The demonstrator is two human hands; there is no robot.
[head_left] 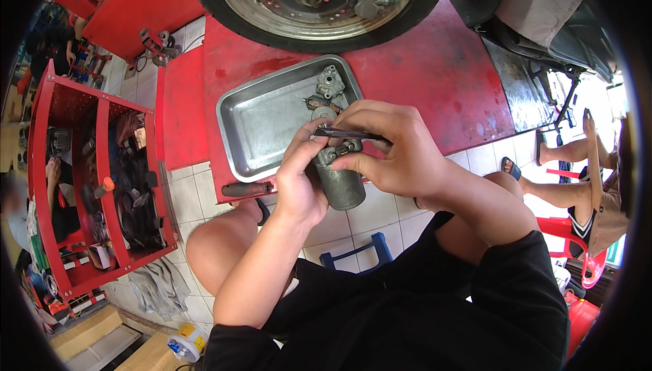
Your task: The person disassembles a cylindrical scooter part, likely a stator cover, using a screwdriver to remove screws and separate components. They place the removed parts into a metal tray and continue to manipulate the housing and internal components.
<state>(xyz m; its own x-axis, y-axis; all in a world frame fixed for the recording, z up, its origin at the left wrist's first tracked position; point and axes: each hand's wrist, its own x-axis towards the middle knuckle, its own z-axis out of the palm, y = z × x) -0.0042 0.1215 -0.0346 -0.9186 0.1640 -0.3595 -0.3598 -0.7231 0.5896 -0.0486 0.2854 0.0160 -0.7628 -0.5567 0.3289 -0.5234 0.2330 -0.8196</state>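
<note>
My left hand (299,184) is closed round a grey cylindrical metal motor-like part (343,186), held upright just beyond my knees. At its top sits a cast end with small fittings. Closed, my right hand (397,143) grips a slim dark metal tool (350,133) lying across that end, its tip close to my left fingers. Its handle is hidden in my palm, so its exact kind cannot be told. Behind my hands is a shallow metal tray (227,126) holding a cast metal part (330,82) and other small pieces, partly covered by my fingers.
The tray rests on a red lift table (435,72), under a motorcycle wheel (319,34). A dark-handled tool (246,189) lies at the table's near edge. A red shelved cart (109,187) stands left, a blue stool (360,252) below my hands. Another person (577,194) sits right.
</note>
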